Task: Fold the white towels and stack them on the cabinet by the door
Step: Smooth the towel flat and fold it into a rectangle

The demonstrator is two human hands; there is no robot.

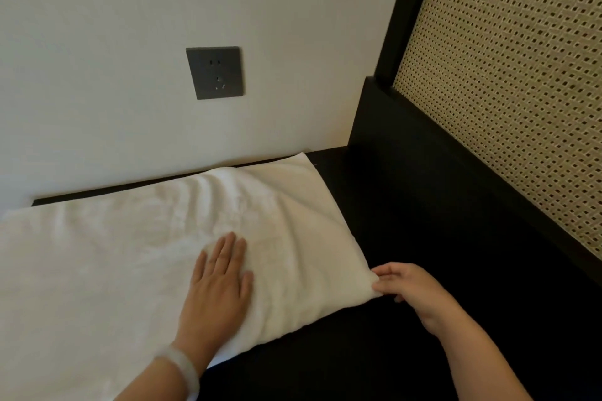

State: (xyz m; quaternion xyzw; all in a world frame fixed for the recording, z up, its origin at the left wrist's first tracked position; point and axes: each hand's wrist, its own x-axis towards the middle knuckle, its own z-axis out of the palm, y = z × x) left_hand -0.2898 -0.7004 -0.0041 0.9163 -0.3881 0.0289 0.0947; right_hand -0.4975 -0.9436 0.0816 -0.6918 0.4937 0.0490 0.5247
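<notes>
One white towel lies on the black tabletop below one grey wall socket, left of one cane panel, with the left hand flat on it and the right hand pinching its near right corner.

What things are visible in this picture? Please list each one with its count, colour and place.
towel: one, white, spread on the dark surface
surface: one, black, under the towel
socket: one, grey, on the wall above the towel
wall: one, off-white, behind
woven panel: one, beige, black-framed, right
bracelet: one, pale, left wrist
left hand: one, flat on the towel
right hand: one, fingers pinch the towel's near right corner
</notes>
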